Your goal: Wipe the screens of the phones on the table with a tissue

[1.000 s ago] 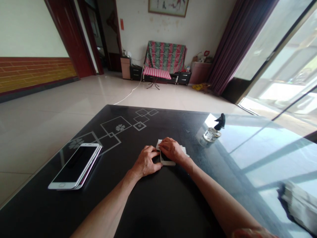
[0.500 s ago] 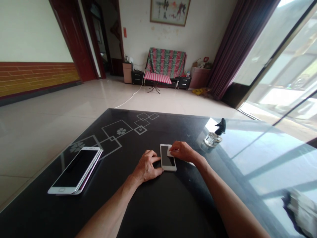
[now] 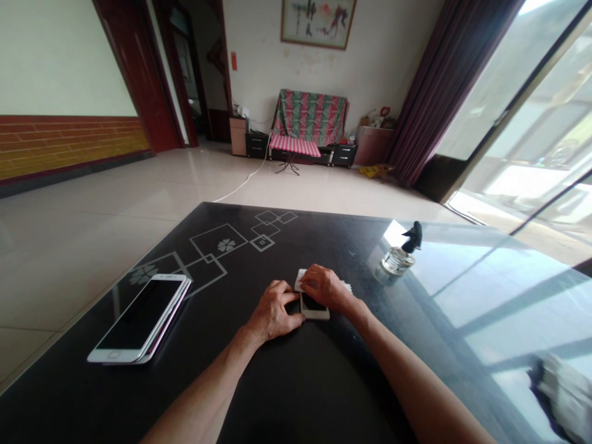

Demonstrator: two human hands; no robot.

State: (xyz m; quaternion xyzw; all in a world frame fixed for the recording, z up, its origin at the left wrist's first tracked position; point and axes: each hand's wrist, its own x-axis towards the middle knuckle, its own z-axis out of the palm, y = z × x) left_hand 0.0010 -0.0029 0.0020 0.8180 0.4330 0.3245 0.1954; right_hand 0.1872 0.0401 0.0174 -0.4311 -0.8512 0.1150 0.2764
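A small white smartphone [image 3: 315, 313] with a dark screen lies flat on the black table. My left hand [image 3: 274, 313] rests at its left side, thumb and forefinger against the edge, holding it in place. Over the phone's upper part is my right hand [image 3: 324, 287], fingers closed on a white wipe [image 3: 300, 279] pressed to the screen; part of the wipe shows past the far side of the hand. The hand and wipe hide the phone's top end. To the left, a larger white smartphone [image 3: 141, 314] tops a small stack of phones.
A clear spray bottle [image 3: 398, 259] with a black trigger head stands to the right. A crumpled grey cloth [image 3: 567, 394] lies at the right edge. The glossy table [image 3: 259, 394] reflects window light; beyond it are a tiled floor and a small striped folding table [image 3: 295, 145].
My right hand has moved left across the phone's screen with the wipe, now covering its upper part. My left hand stays put.
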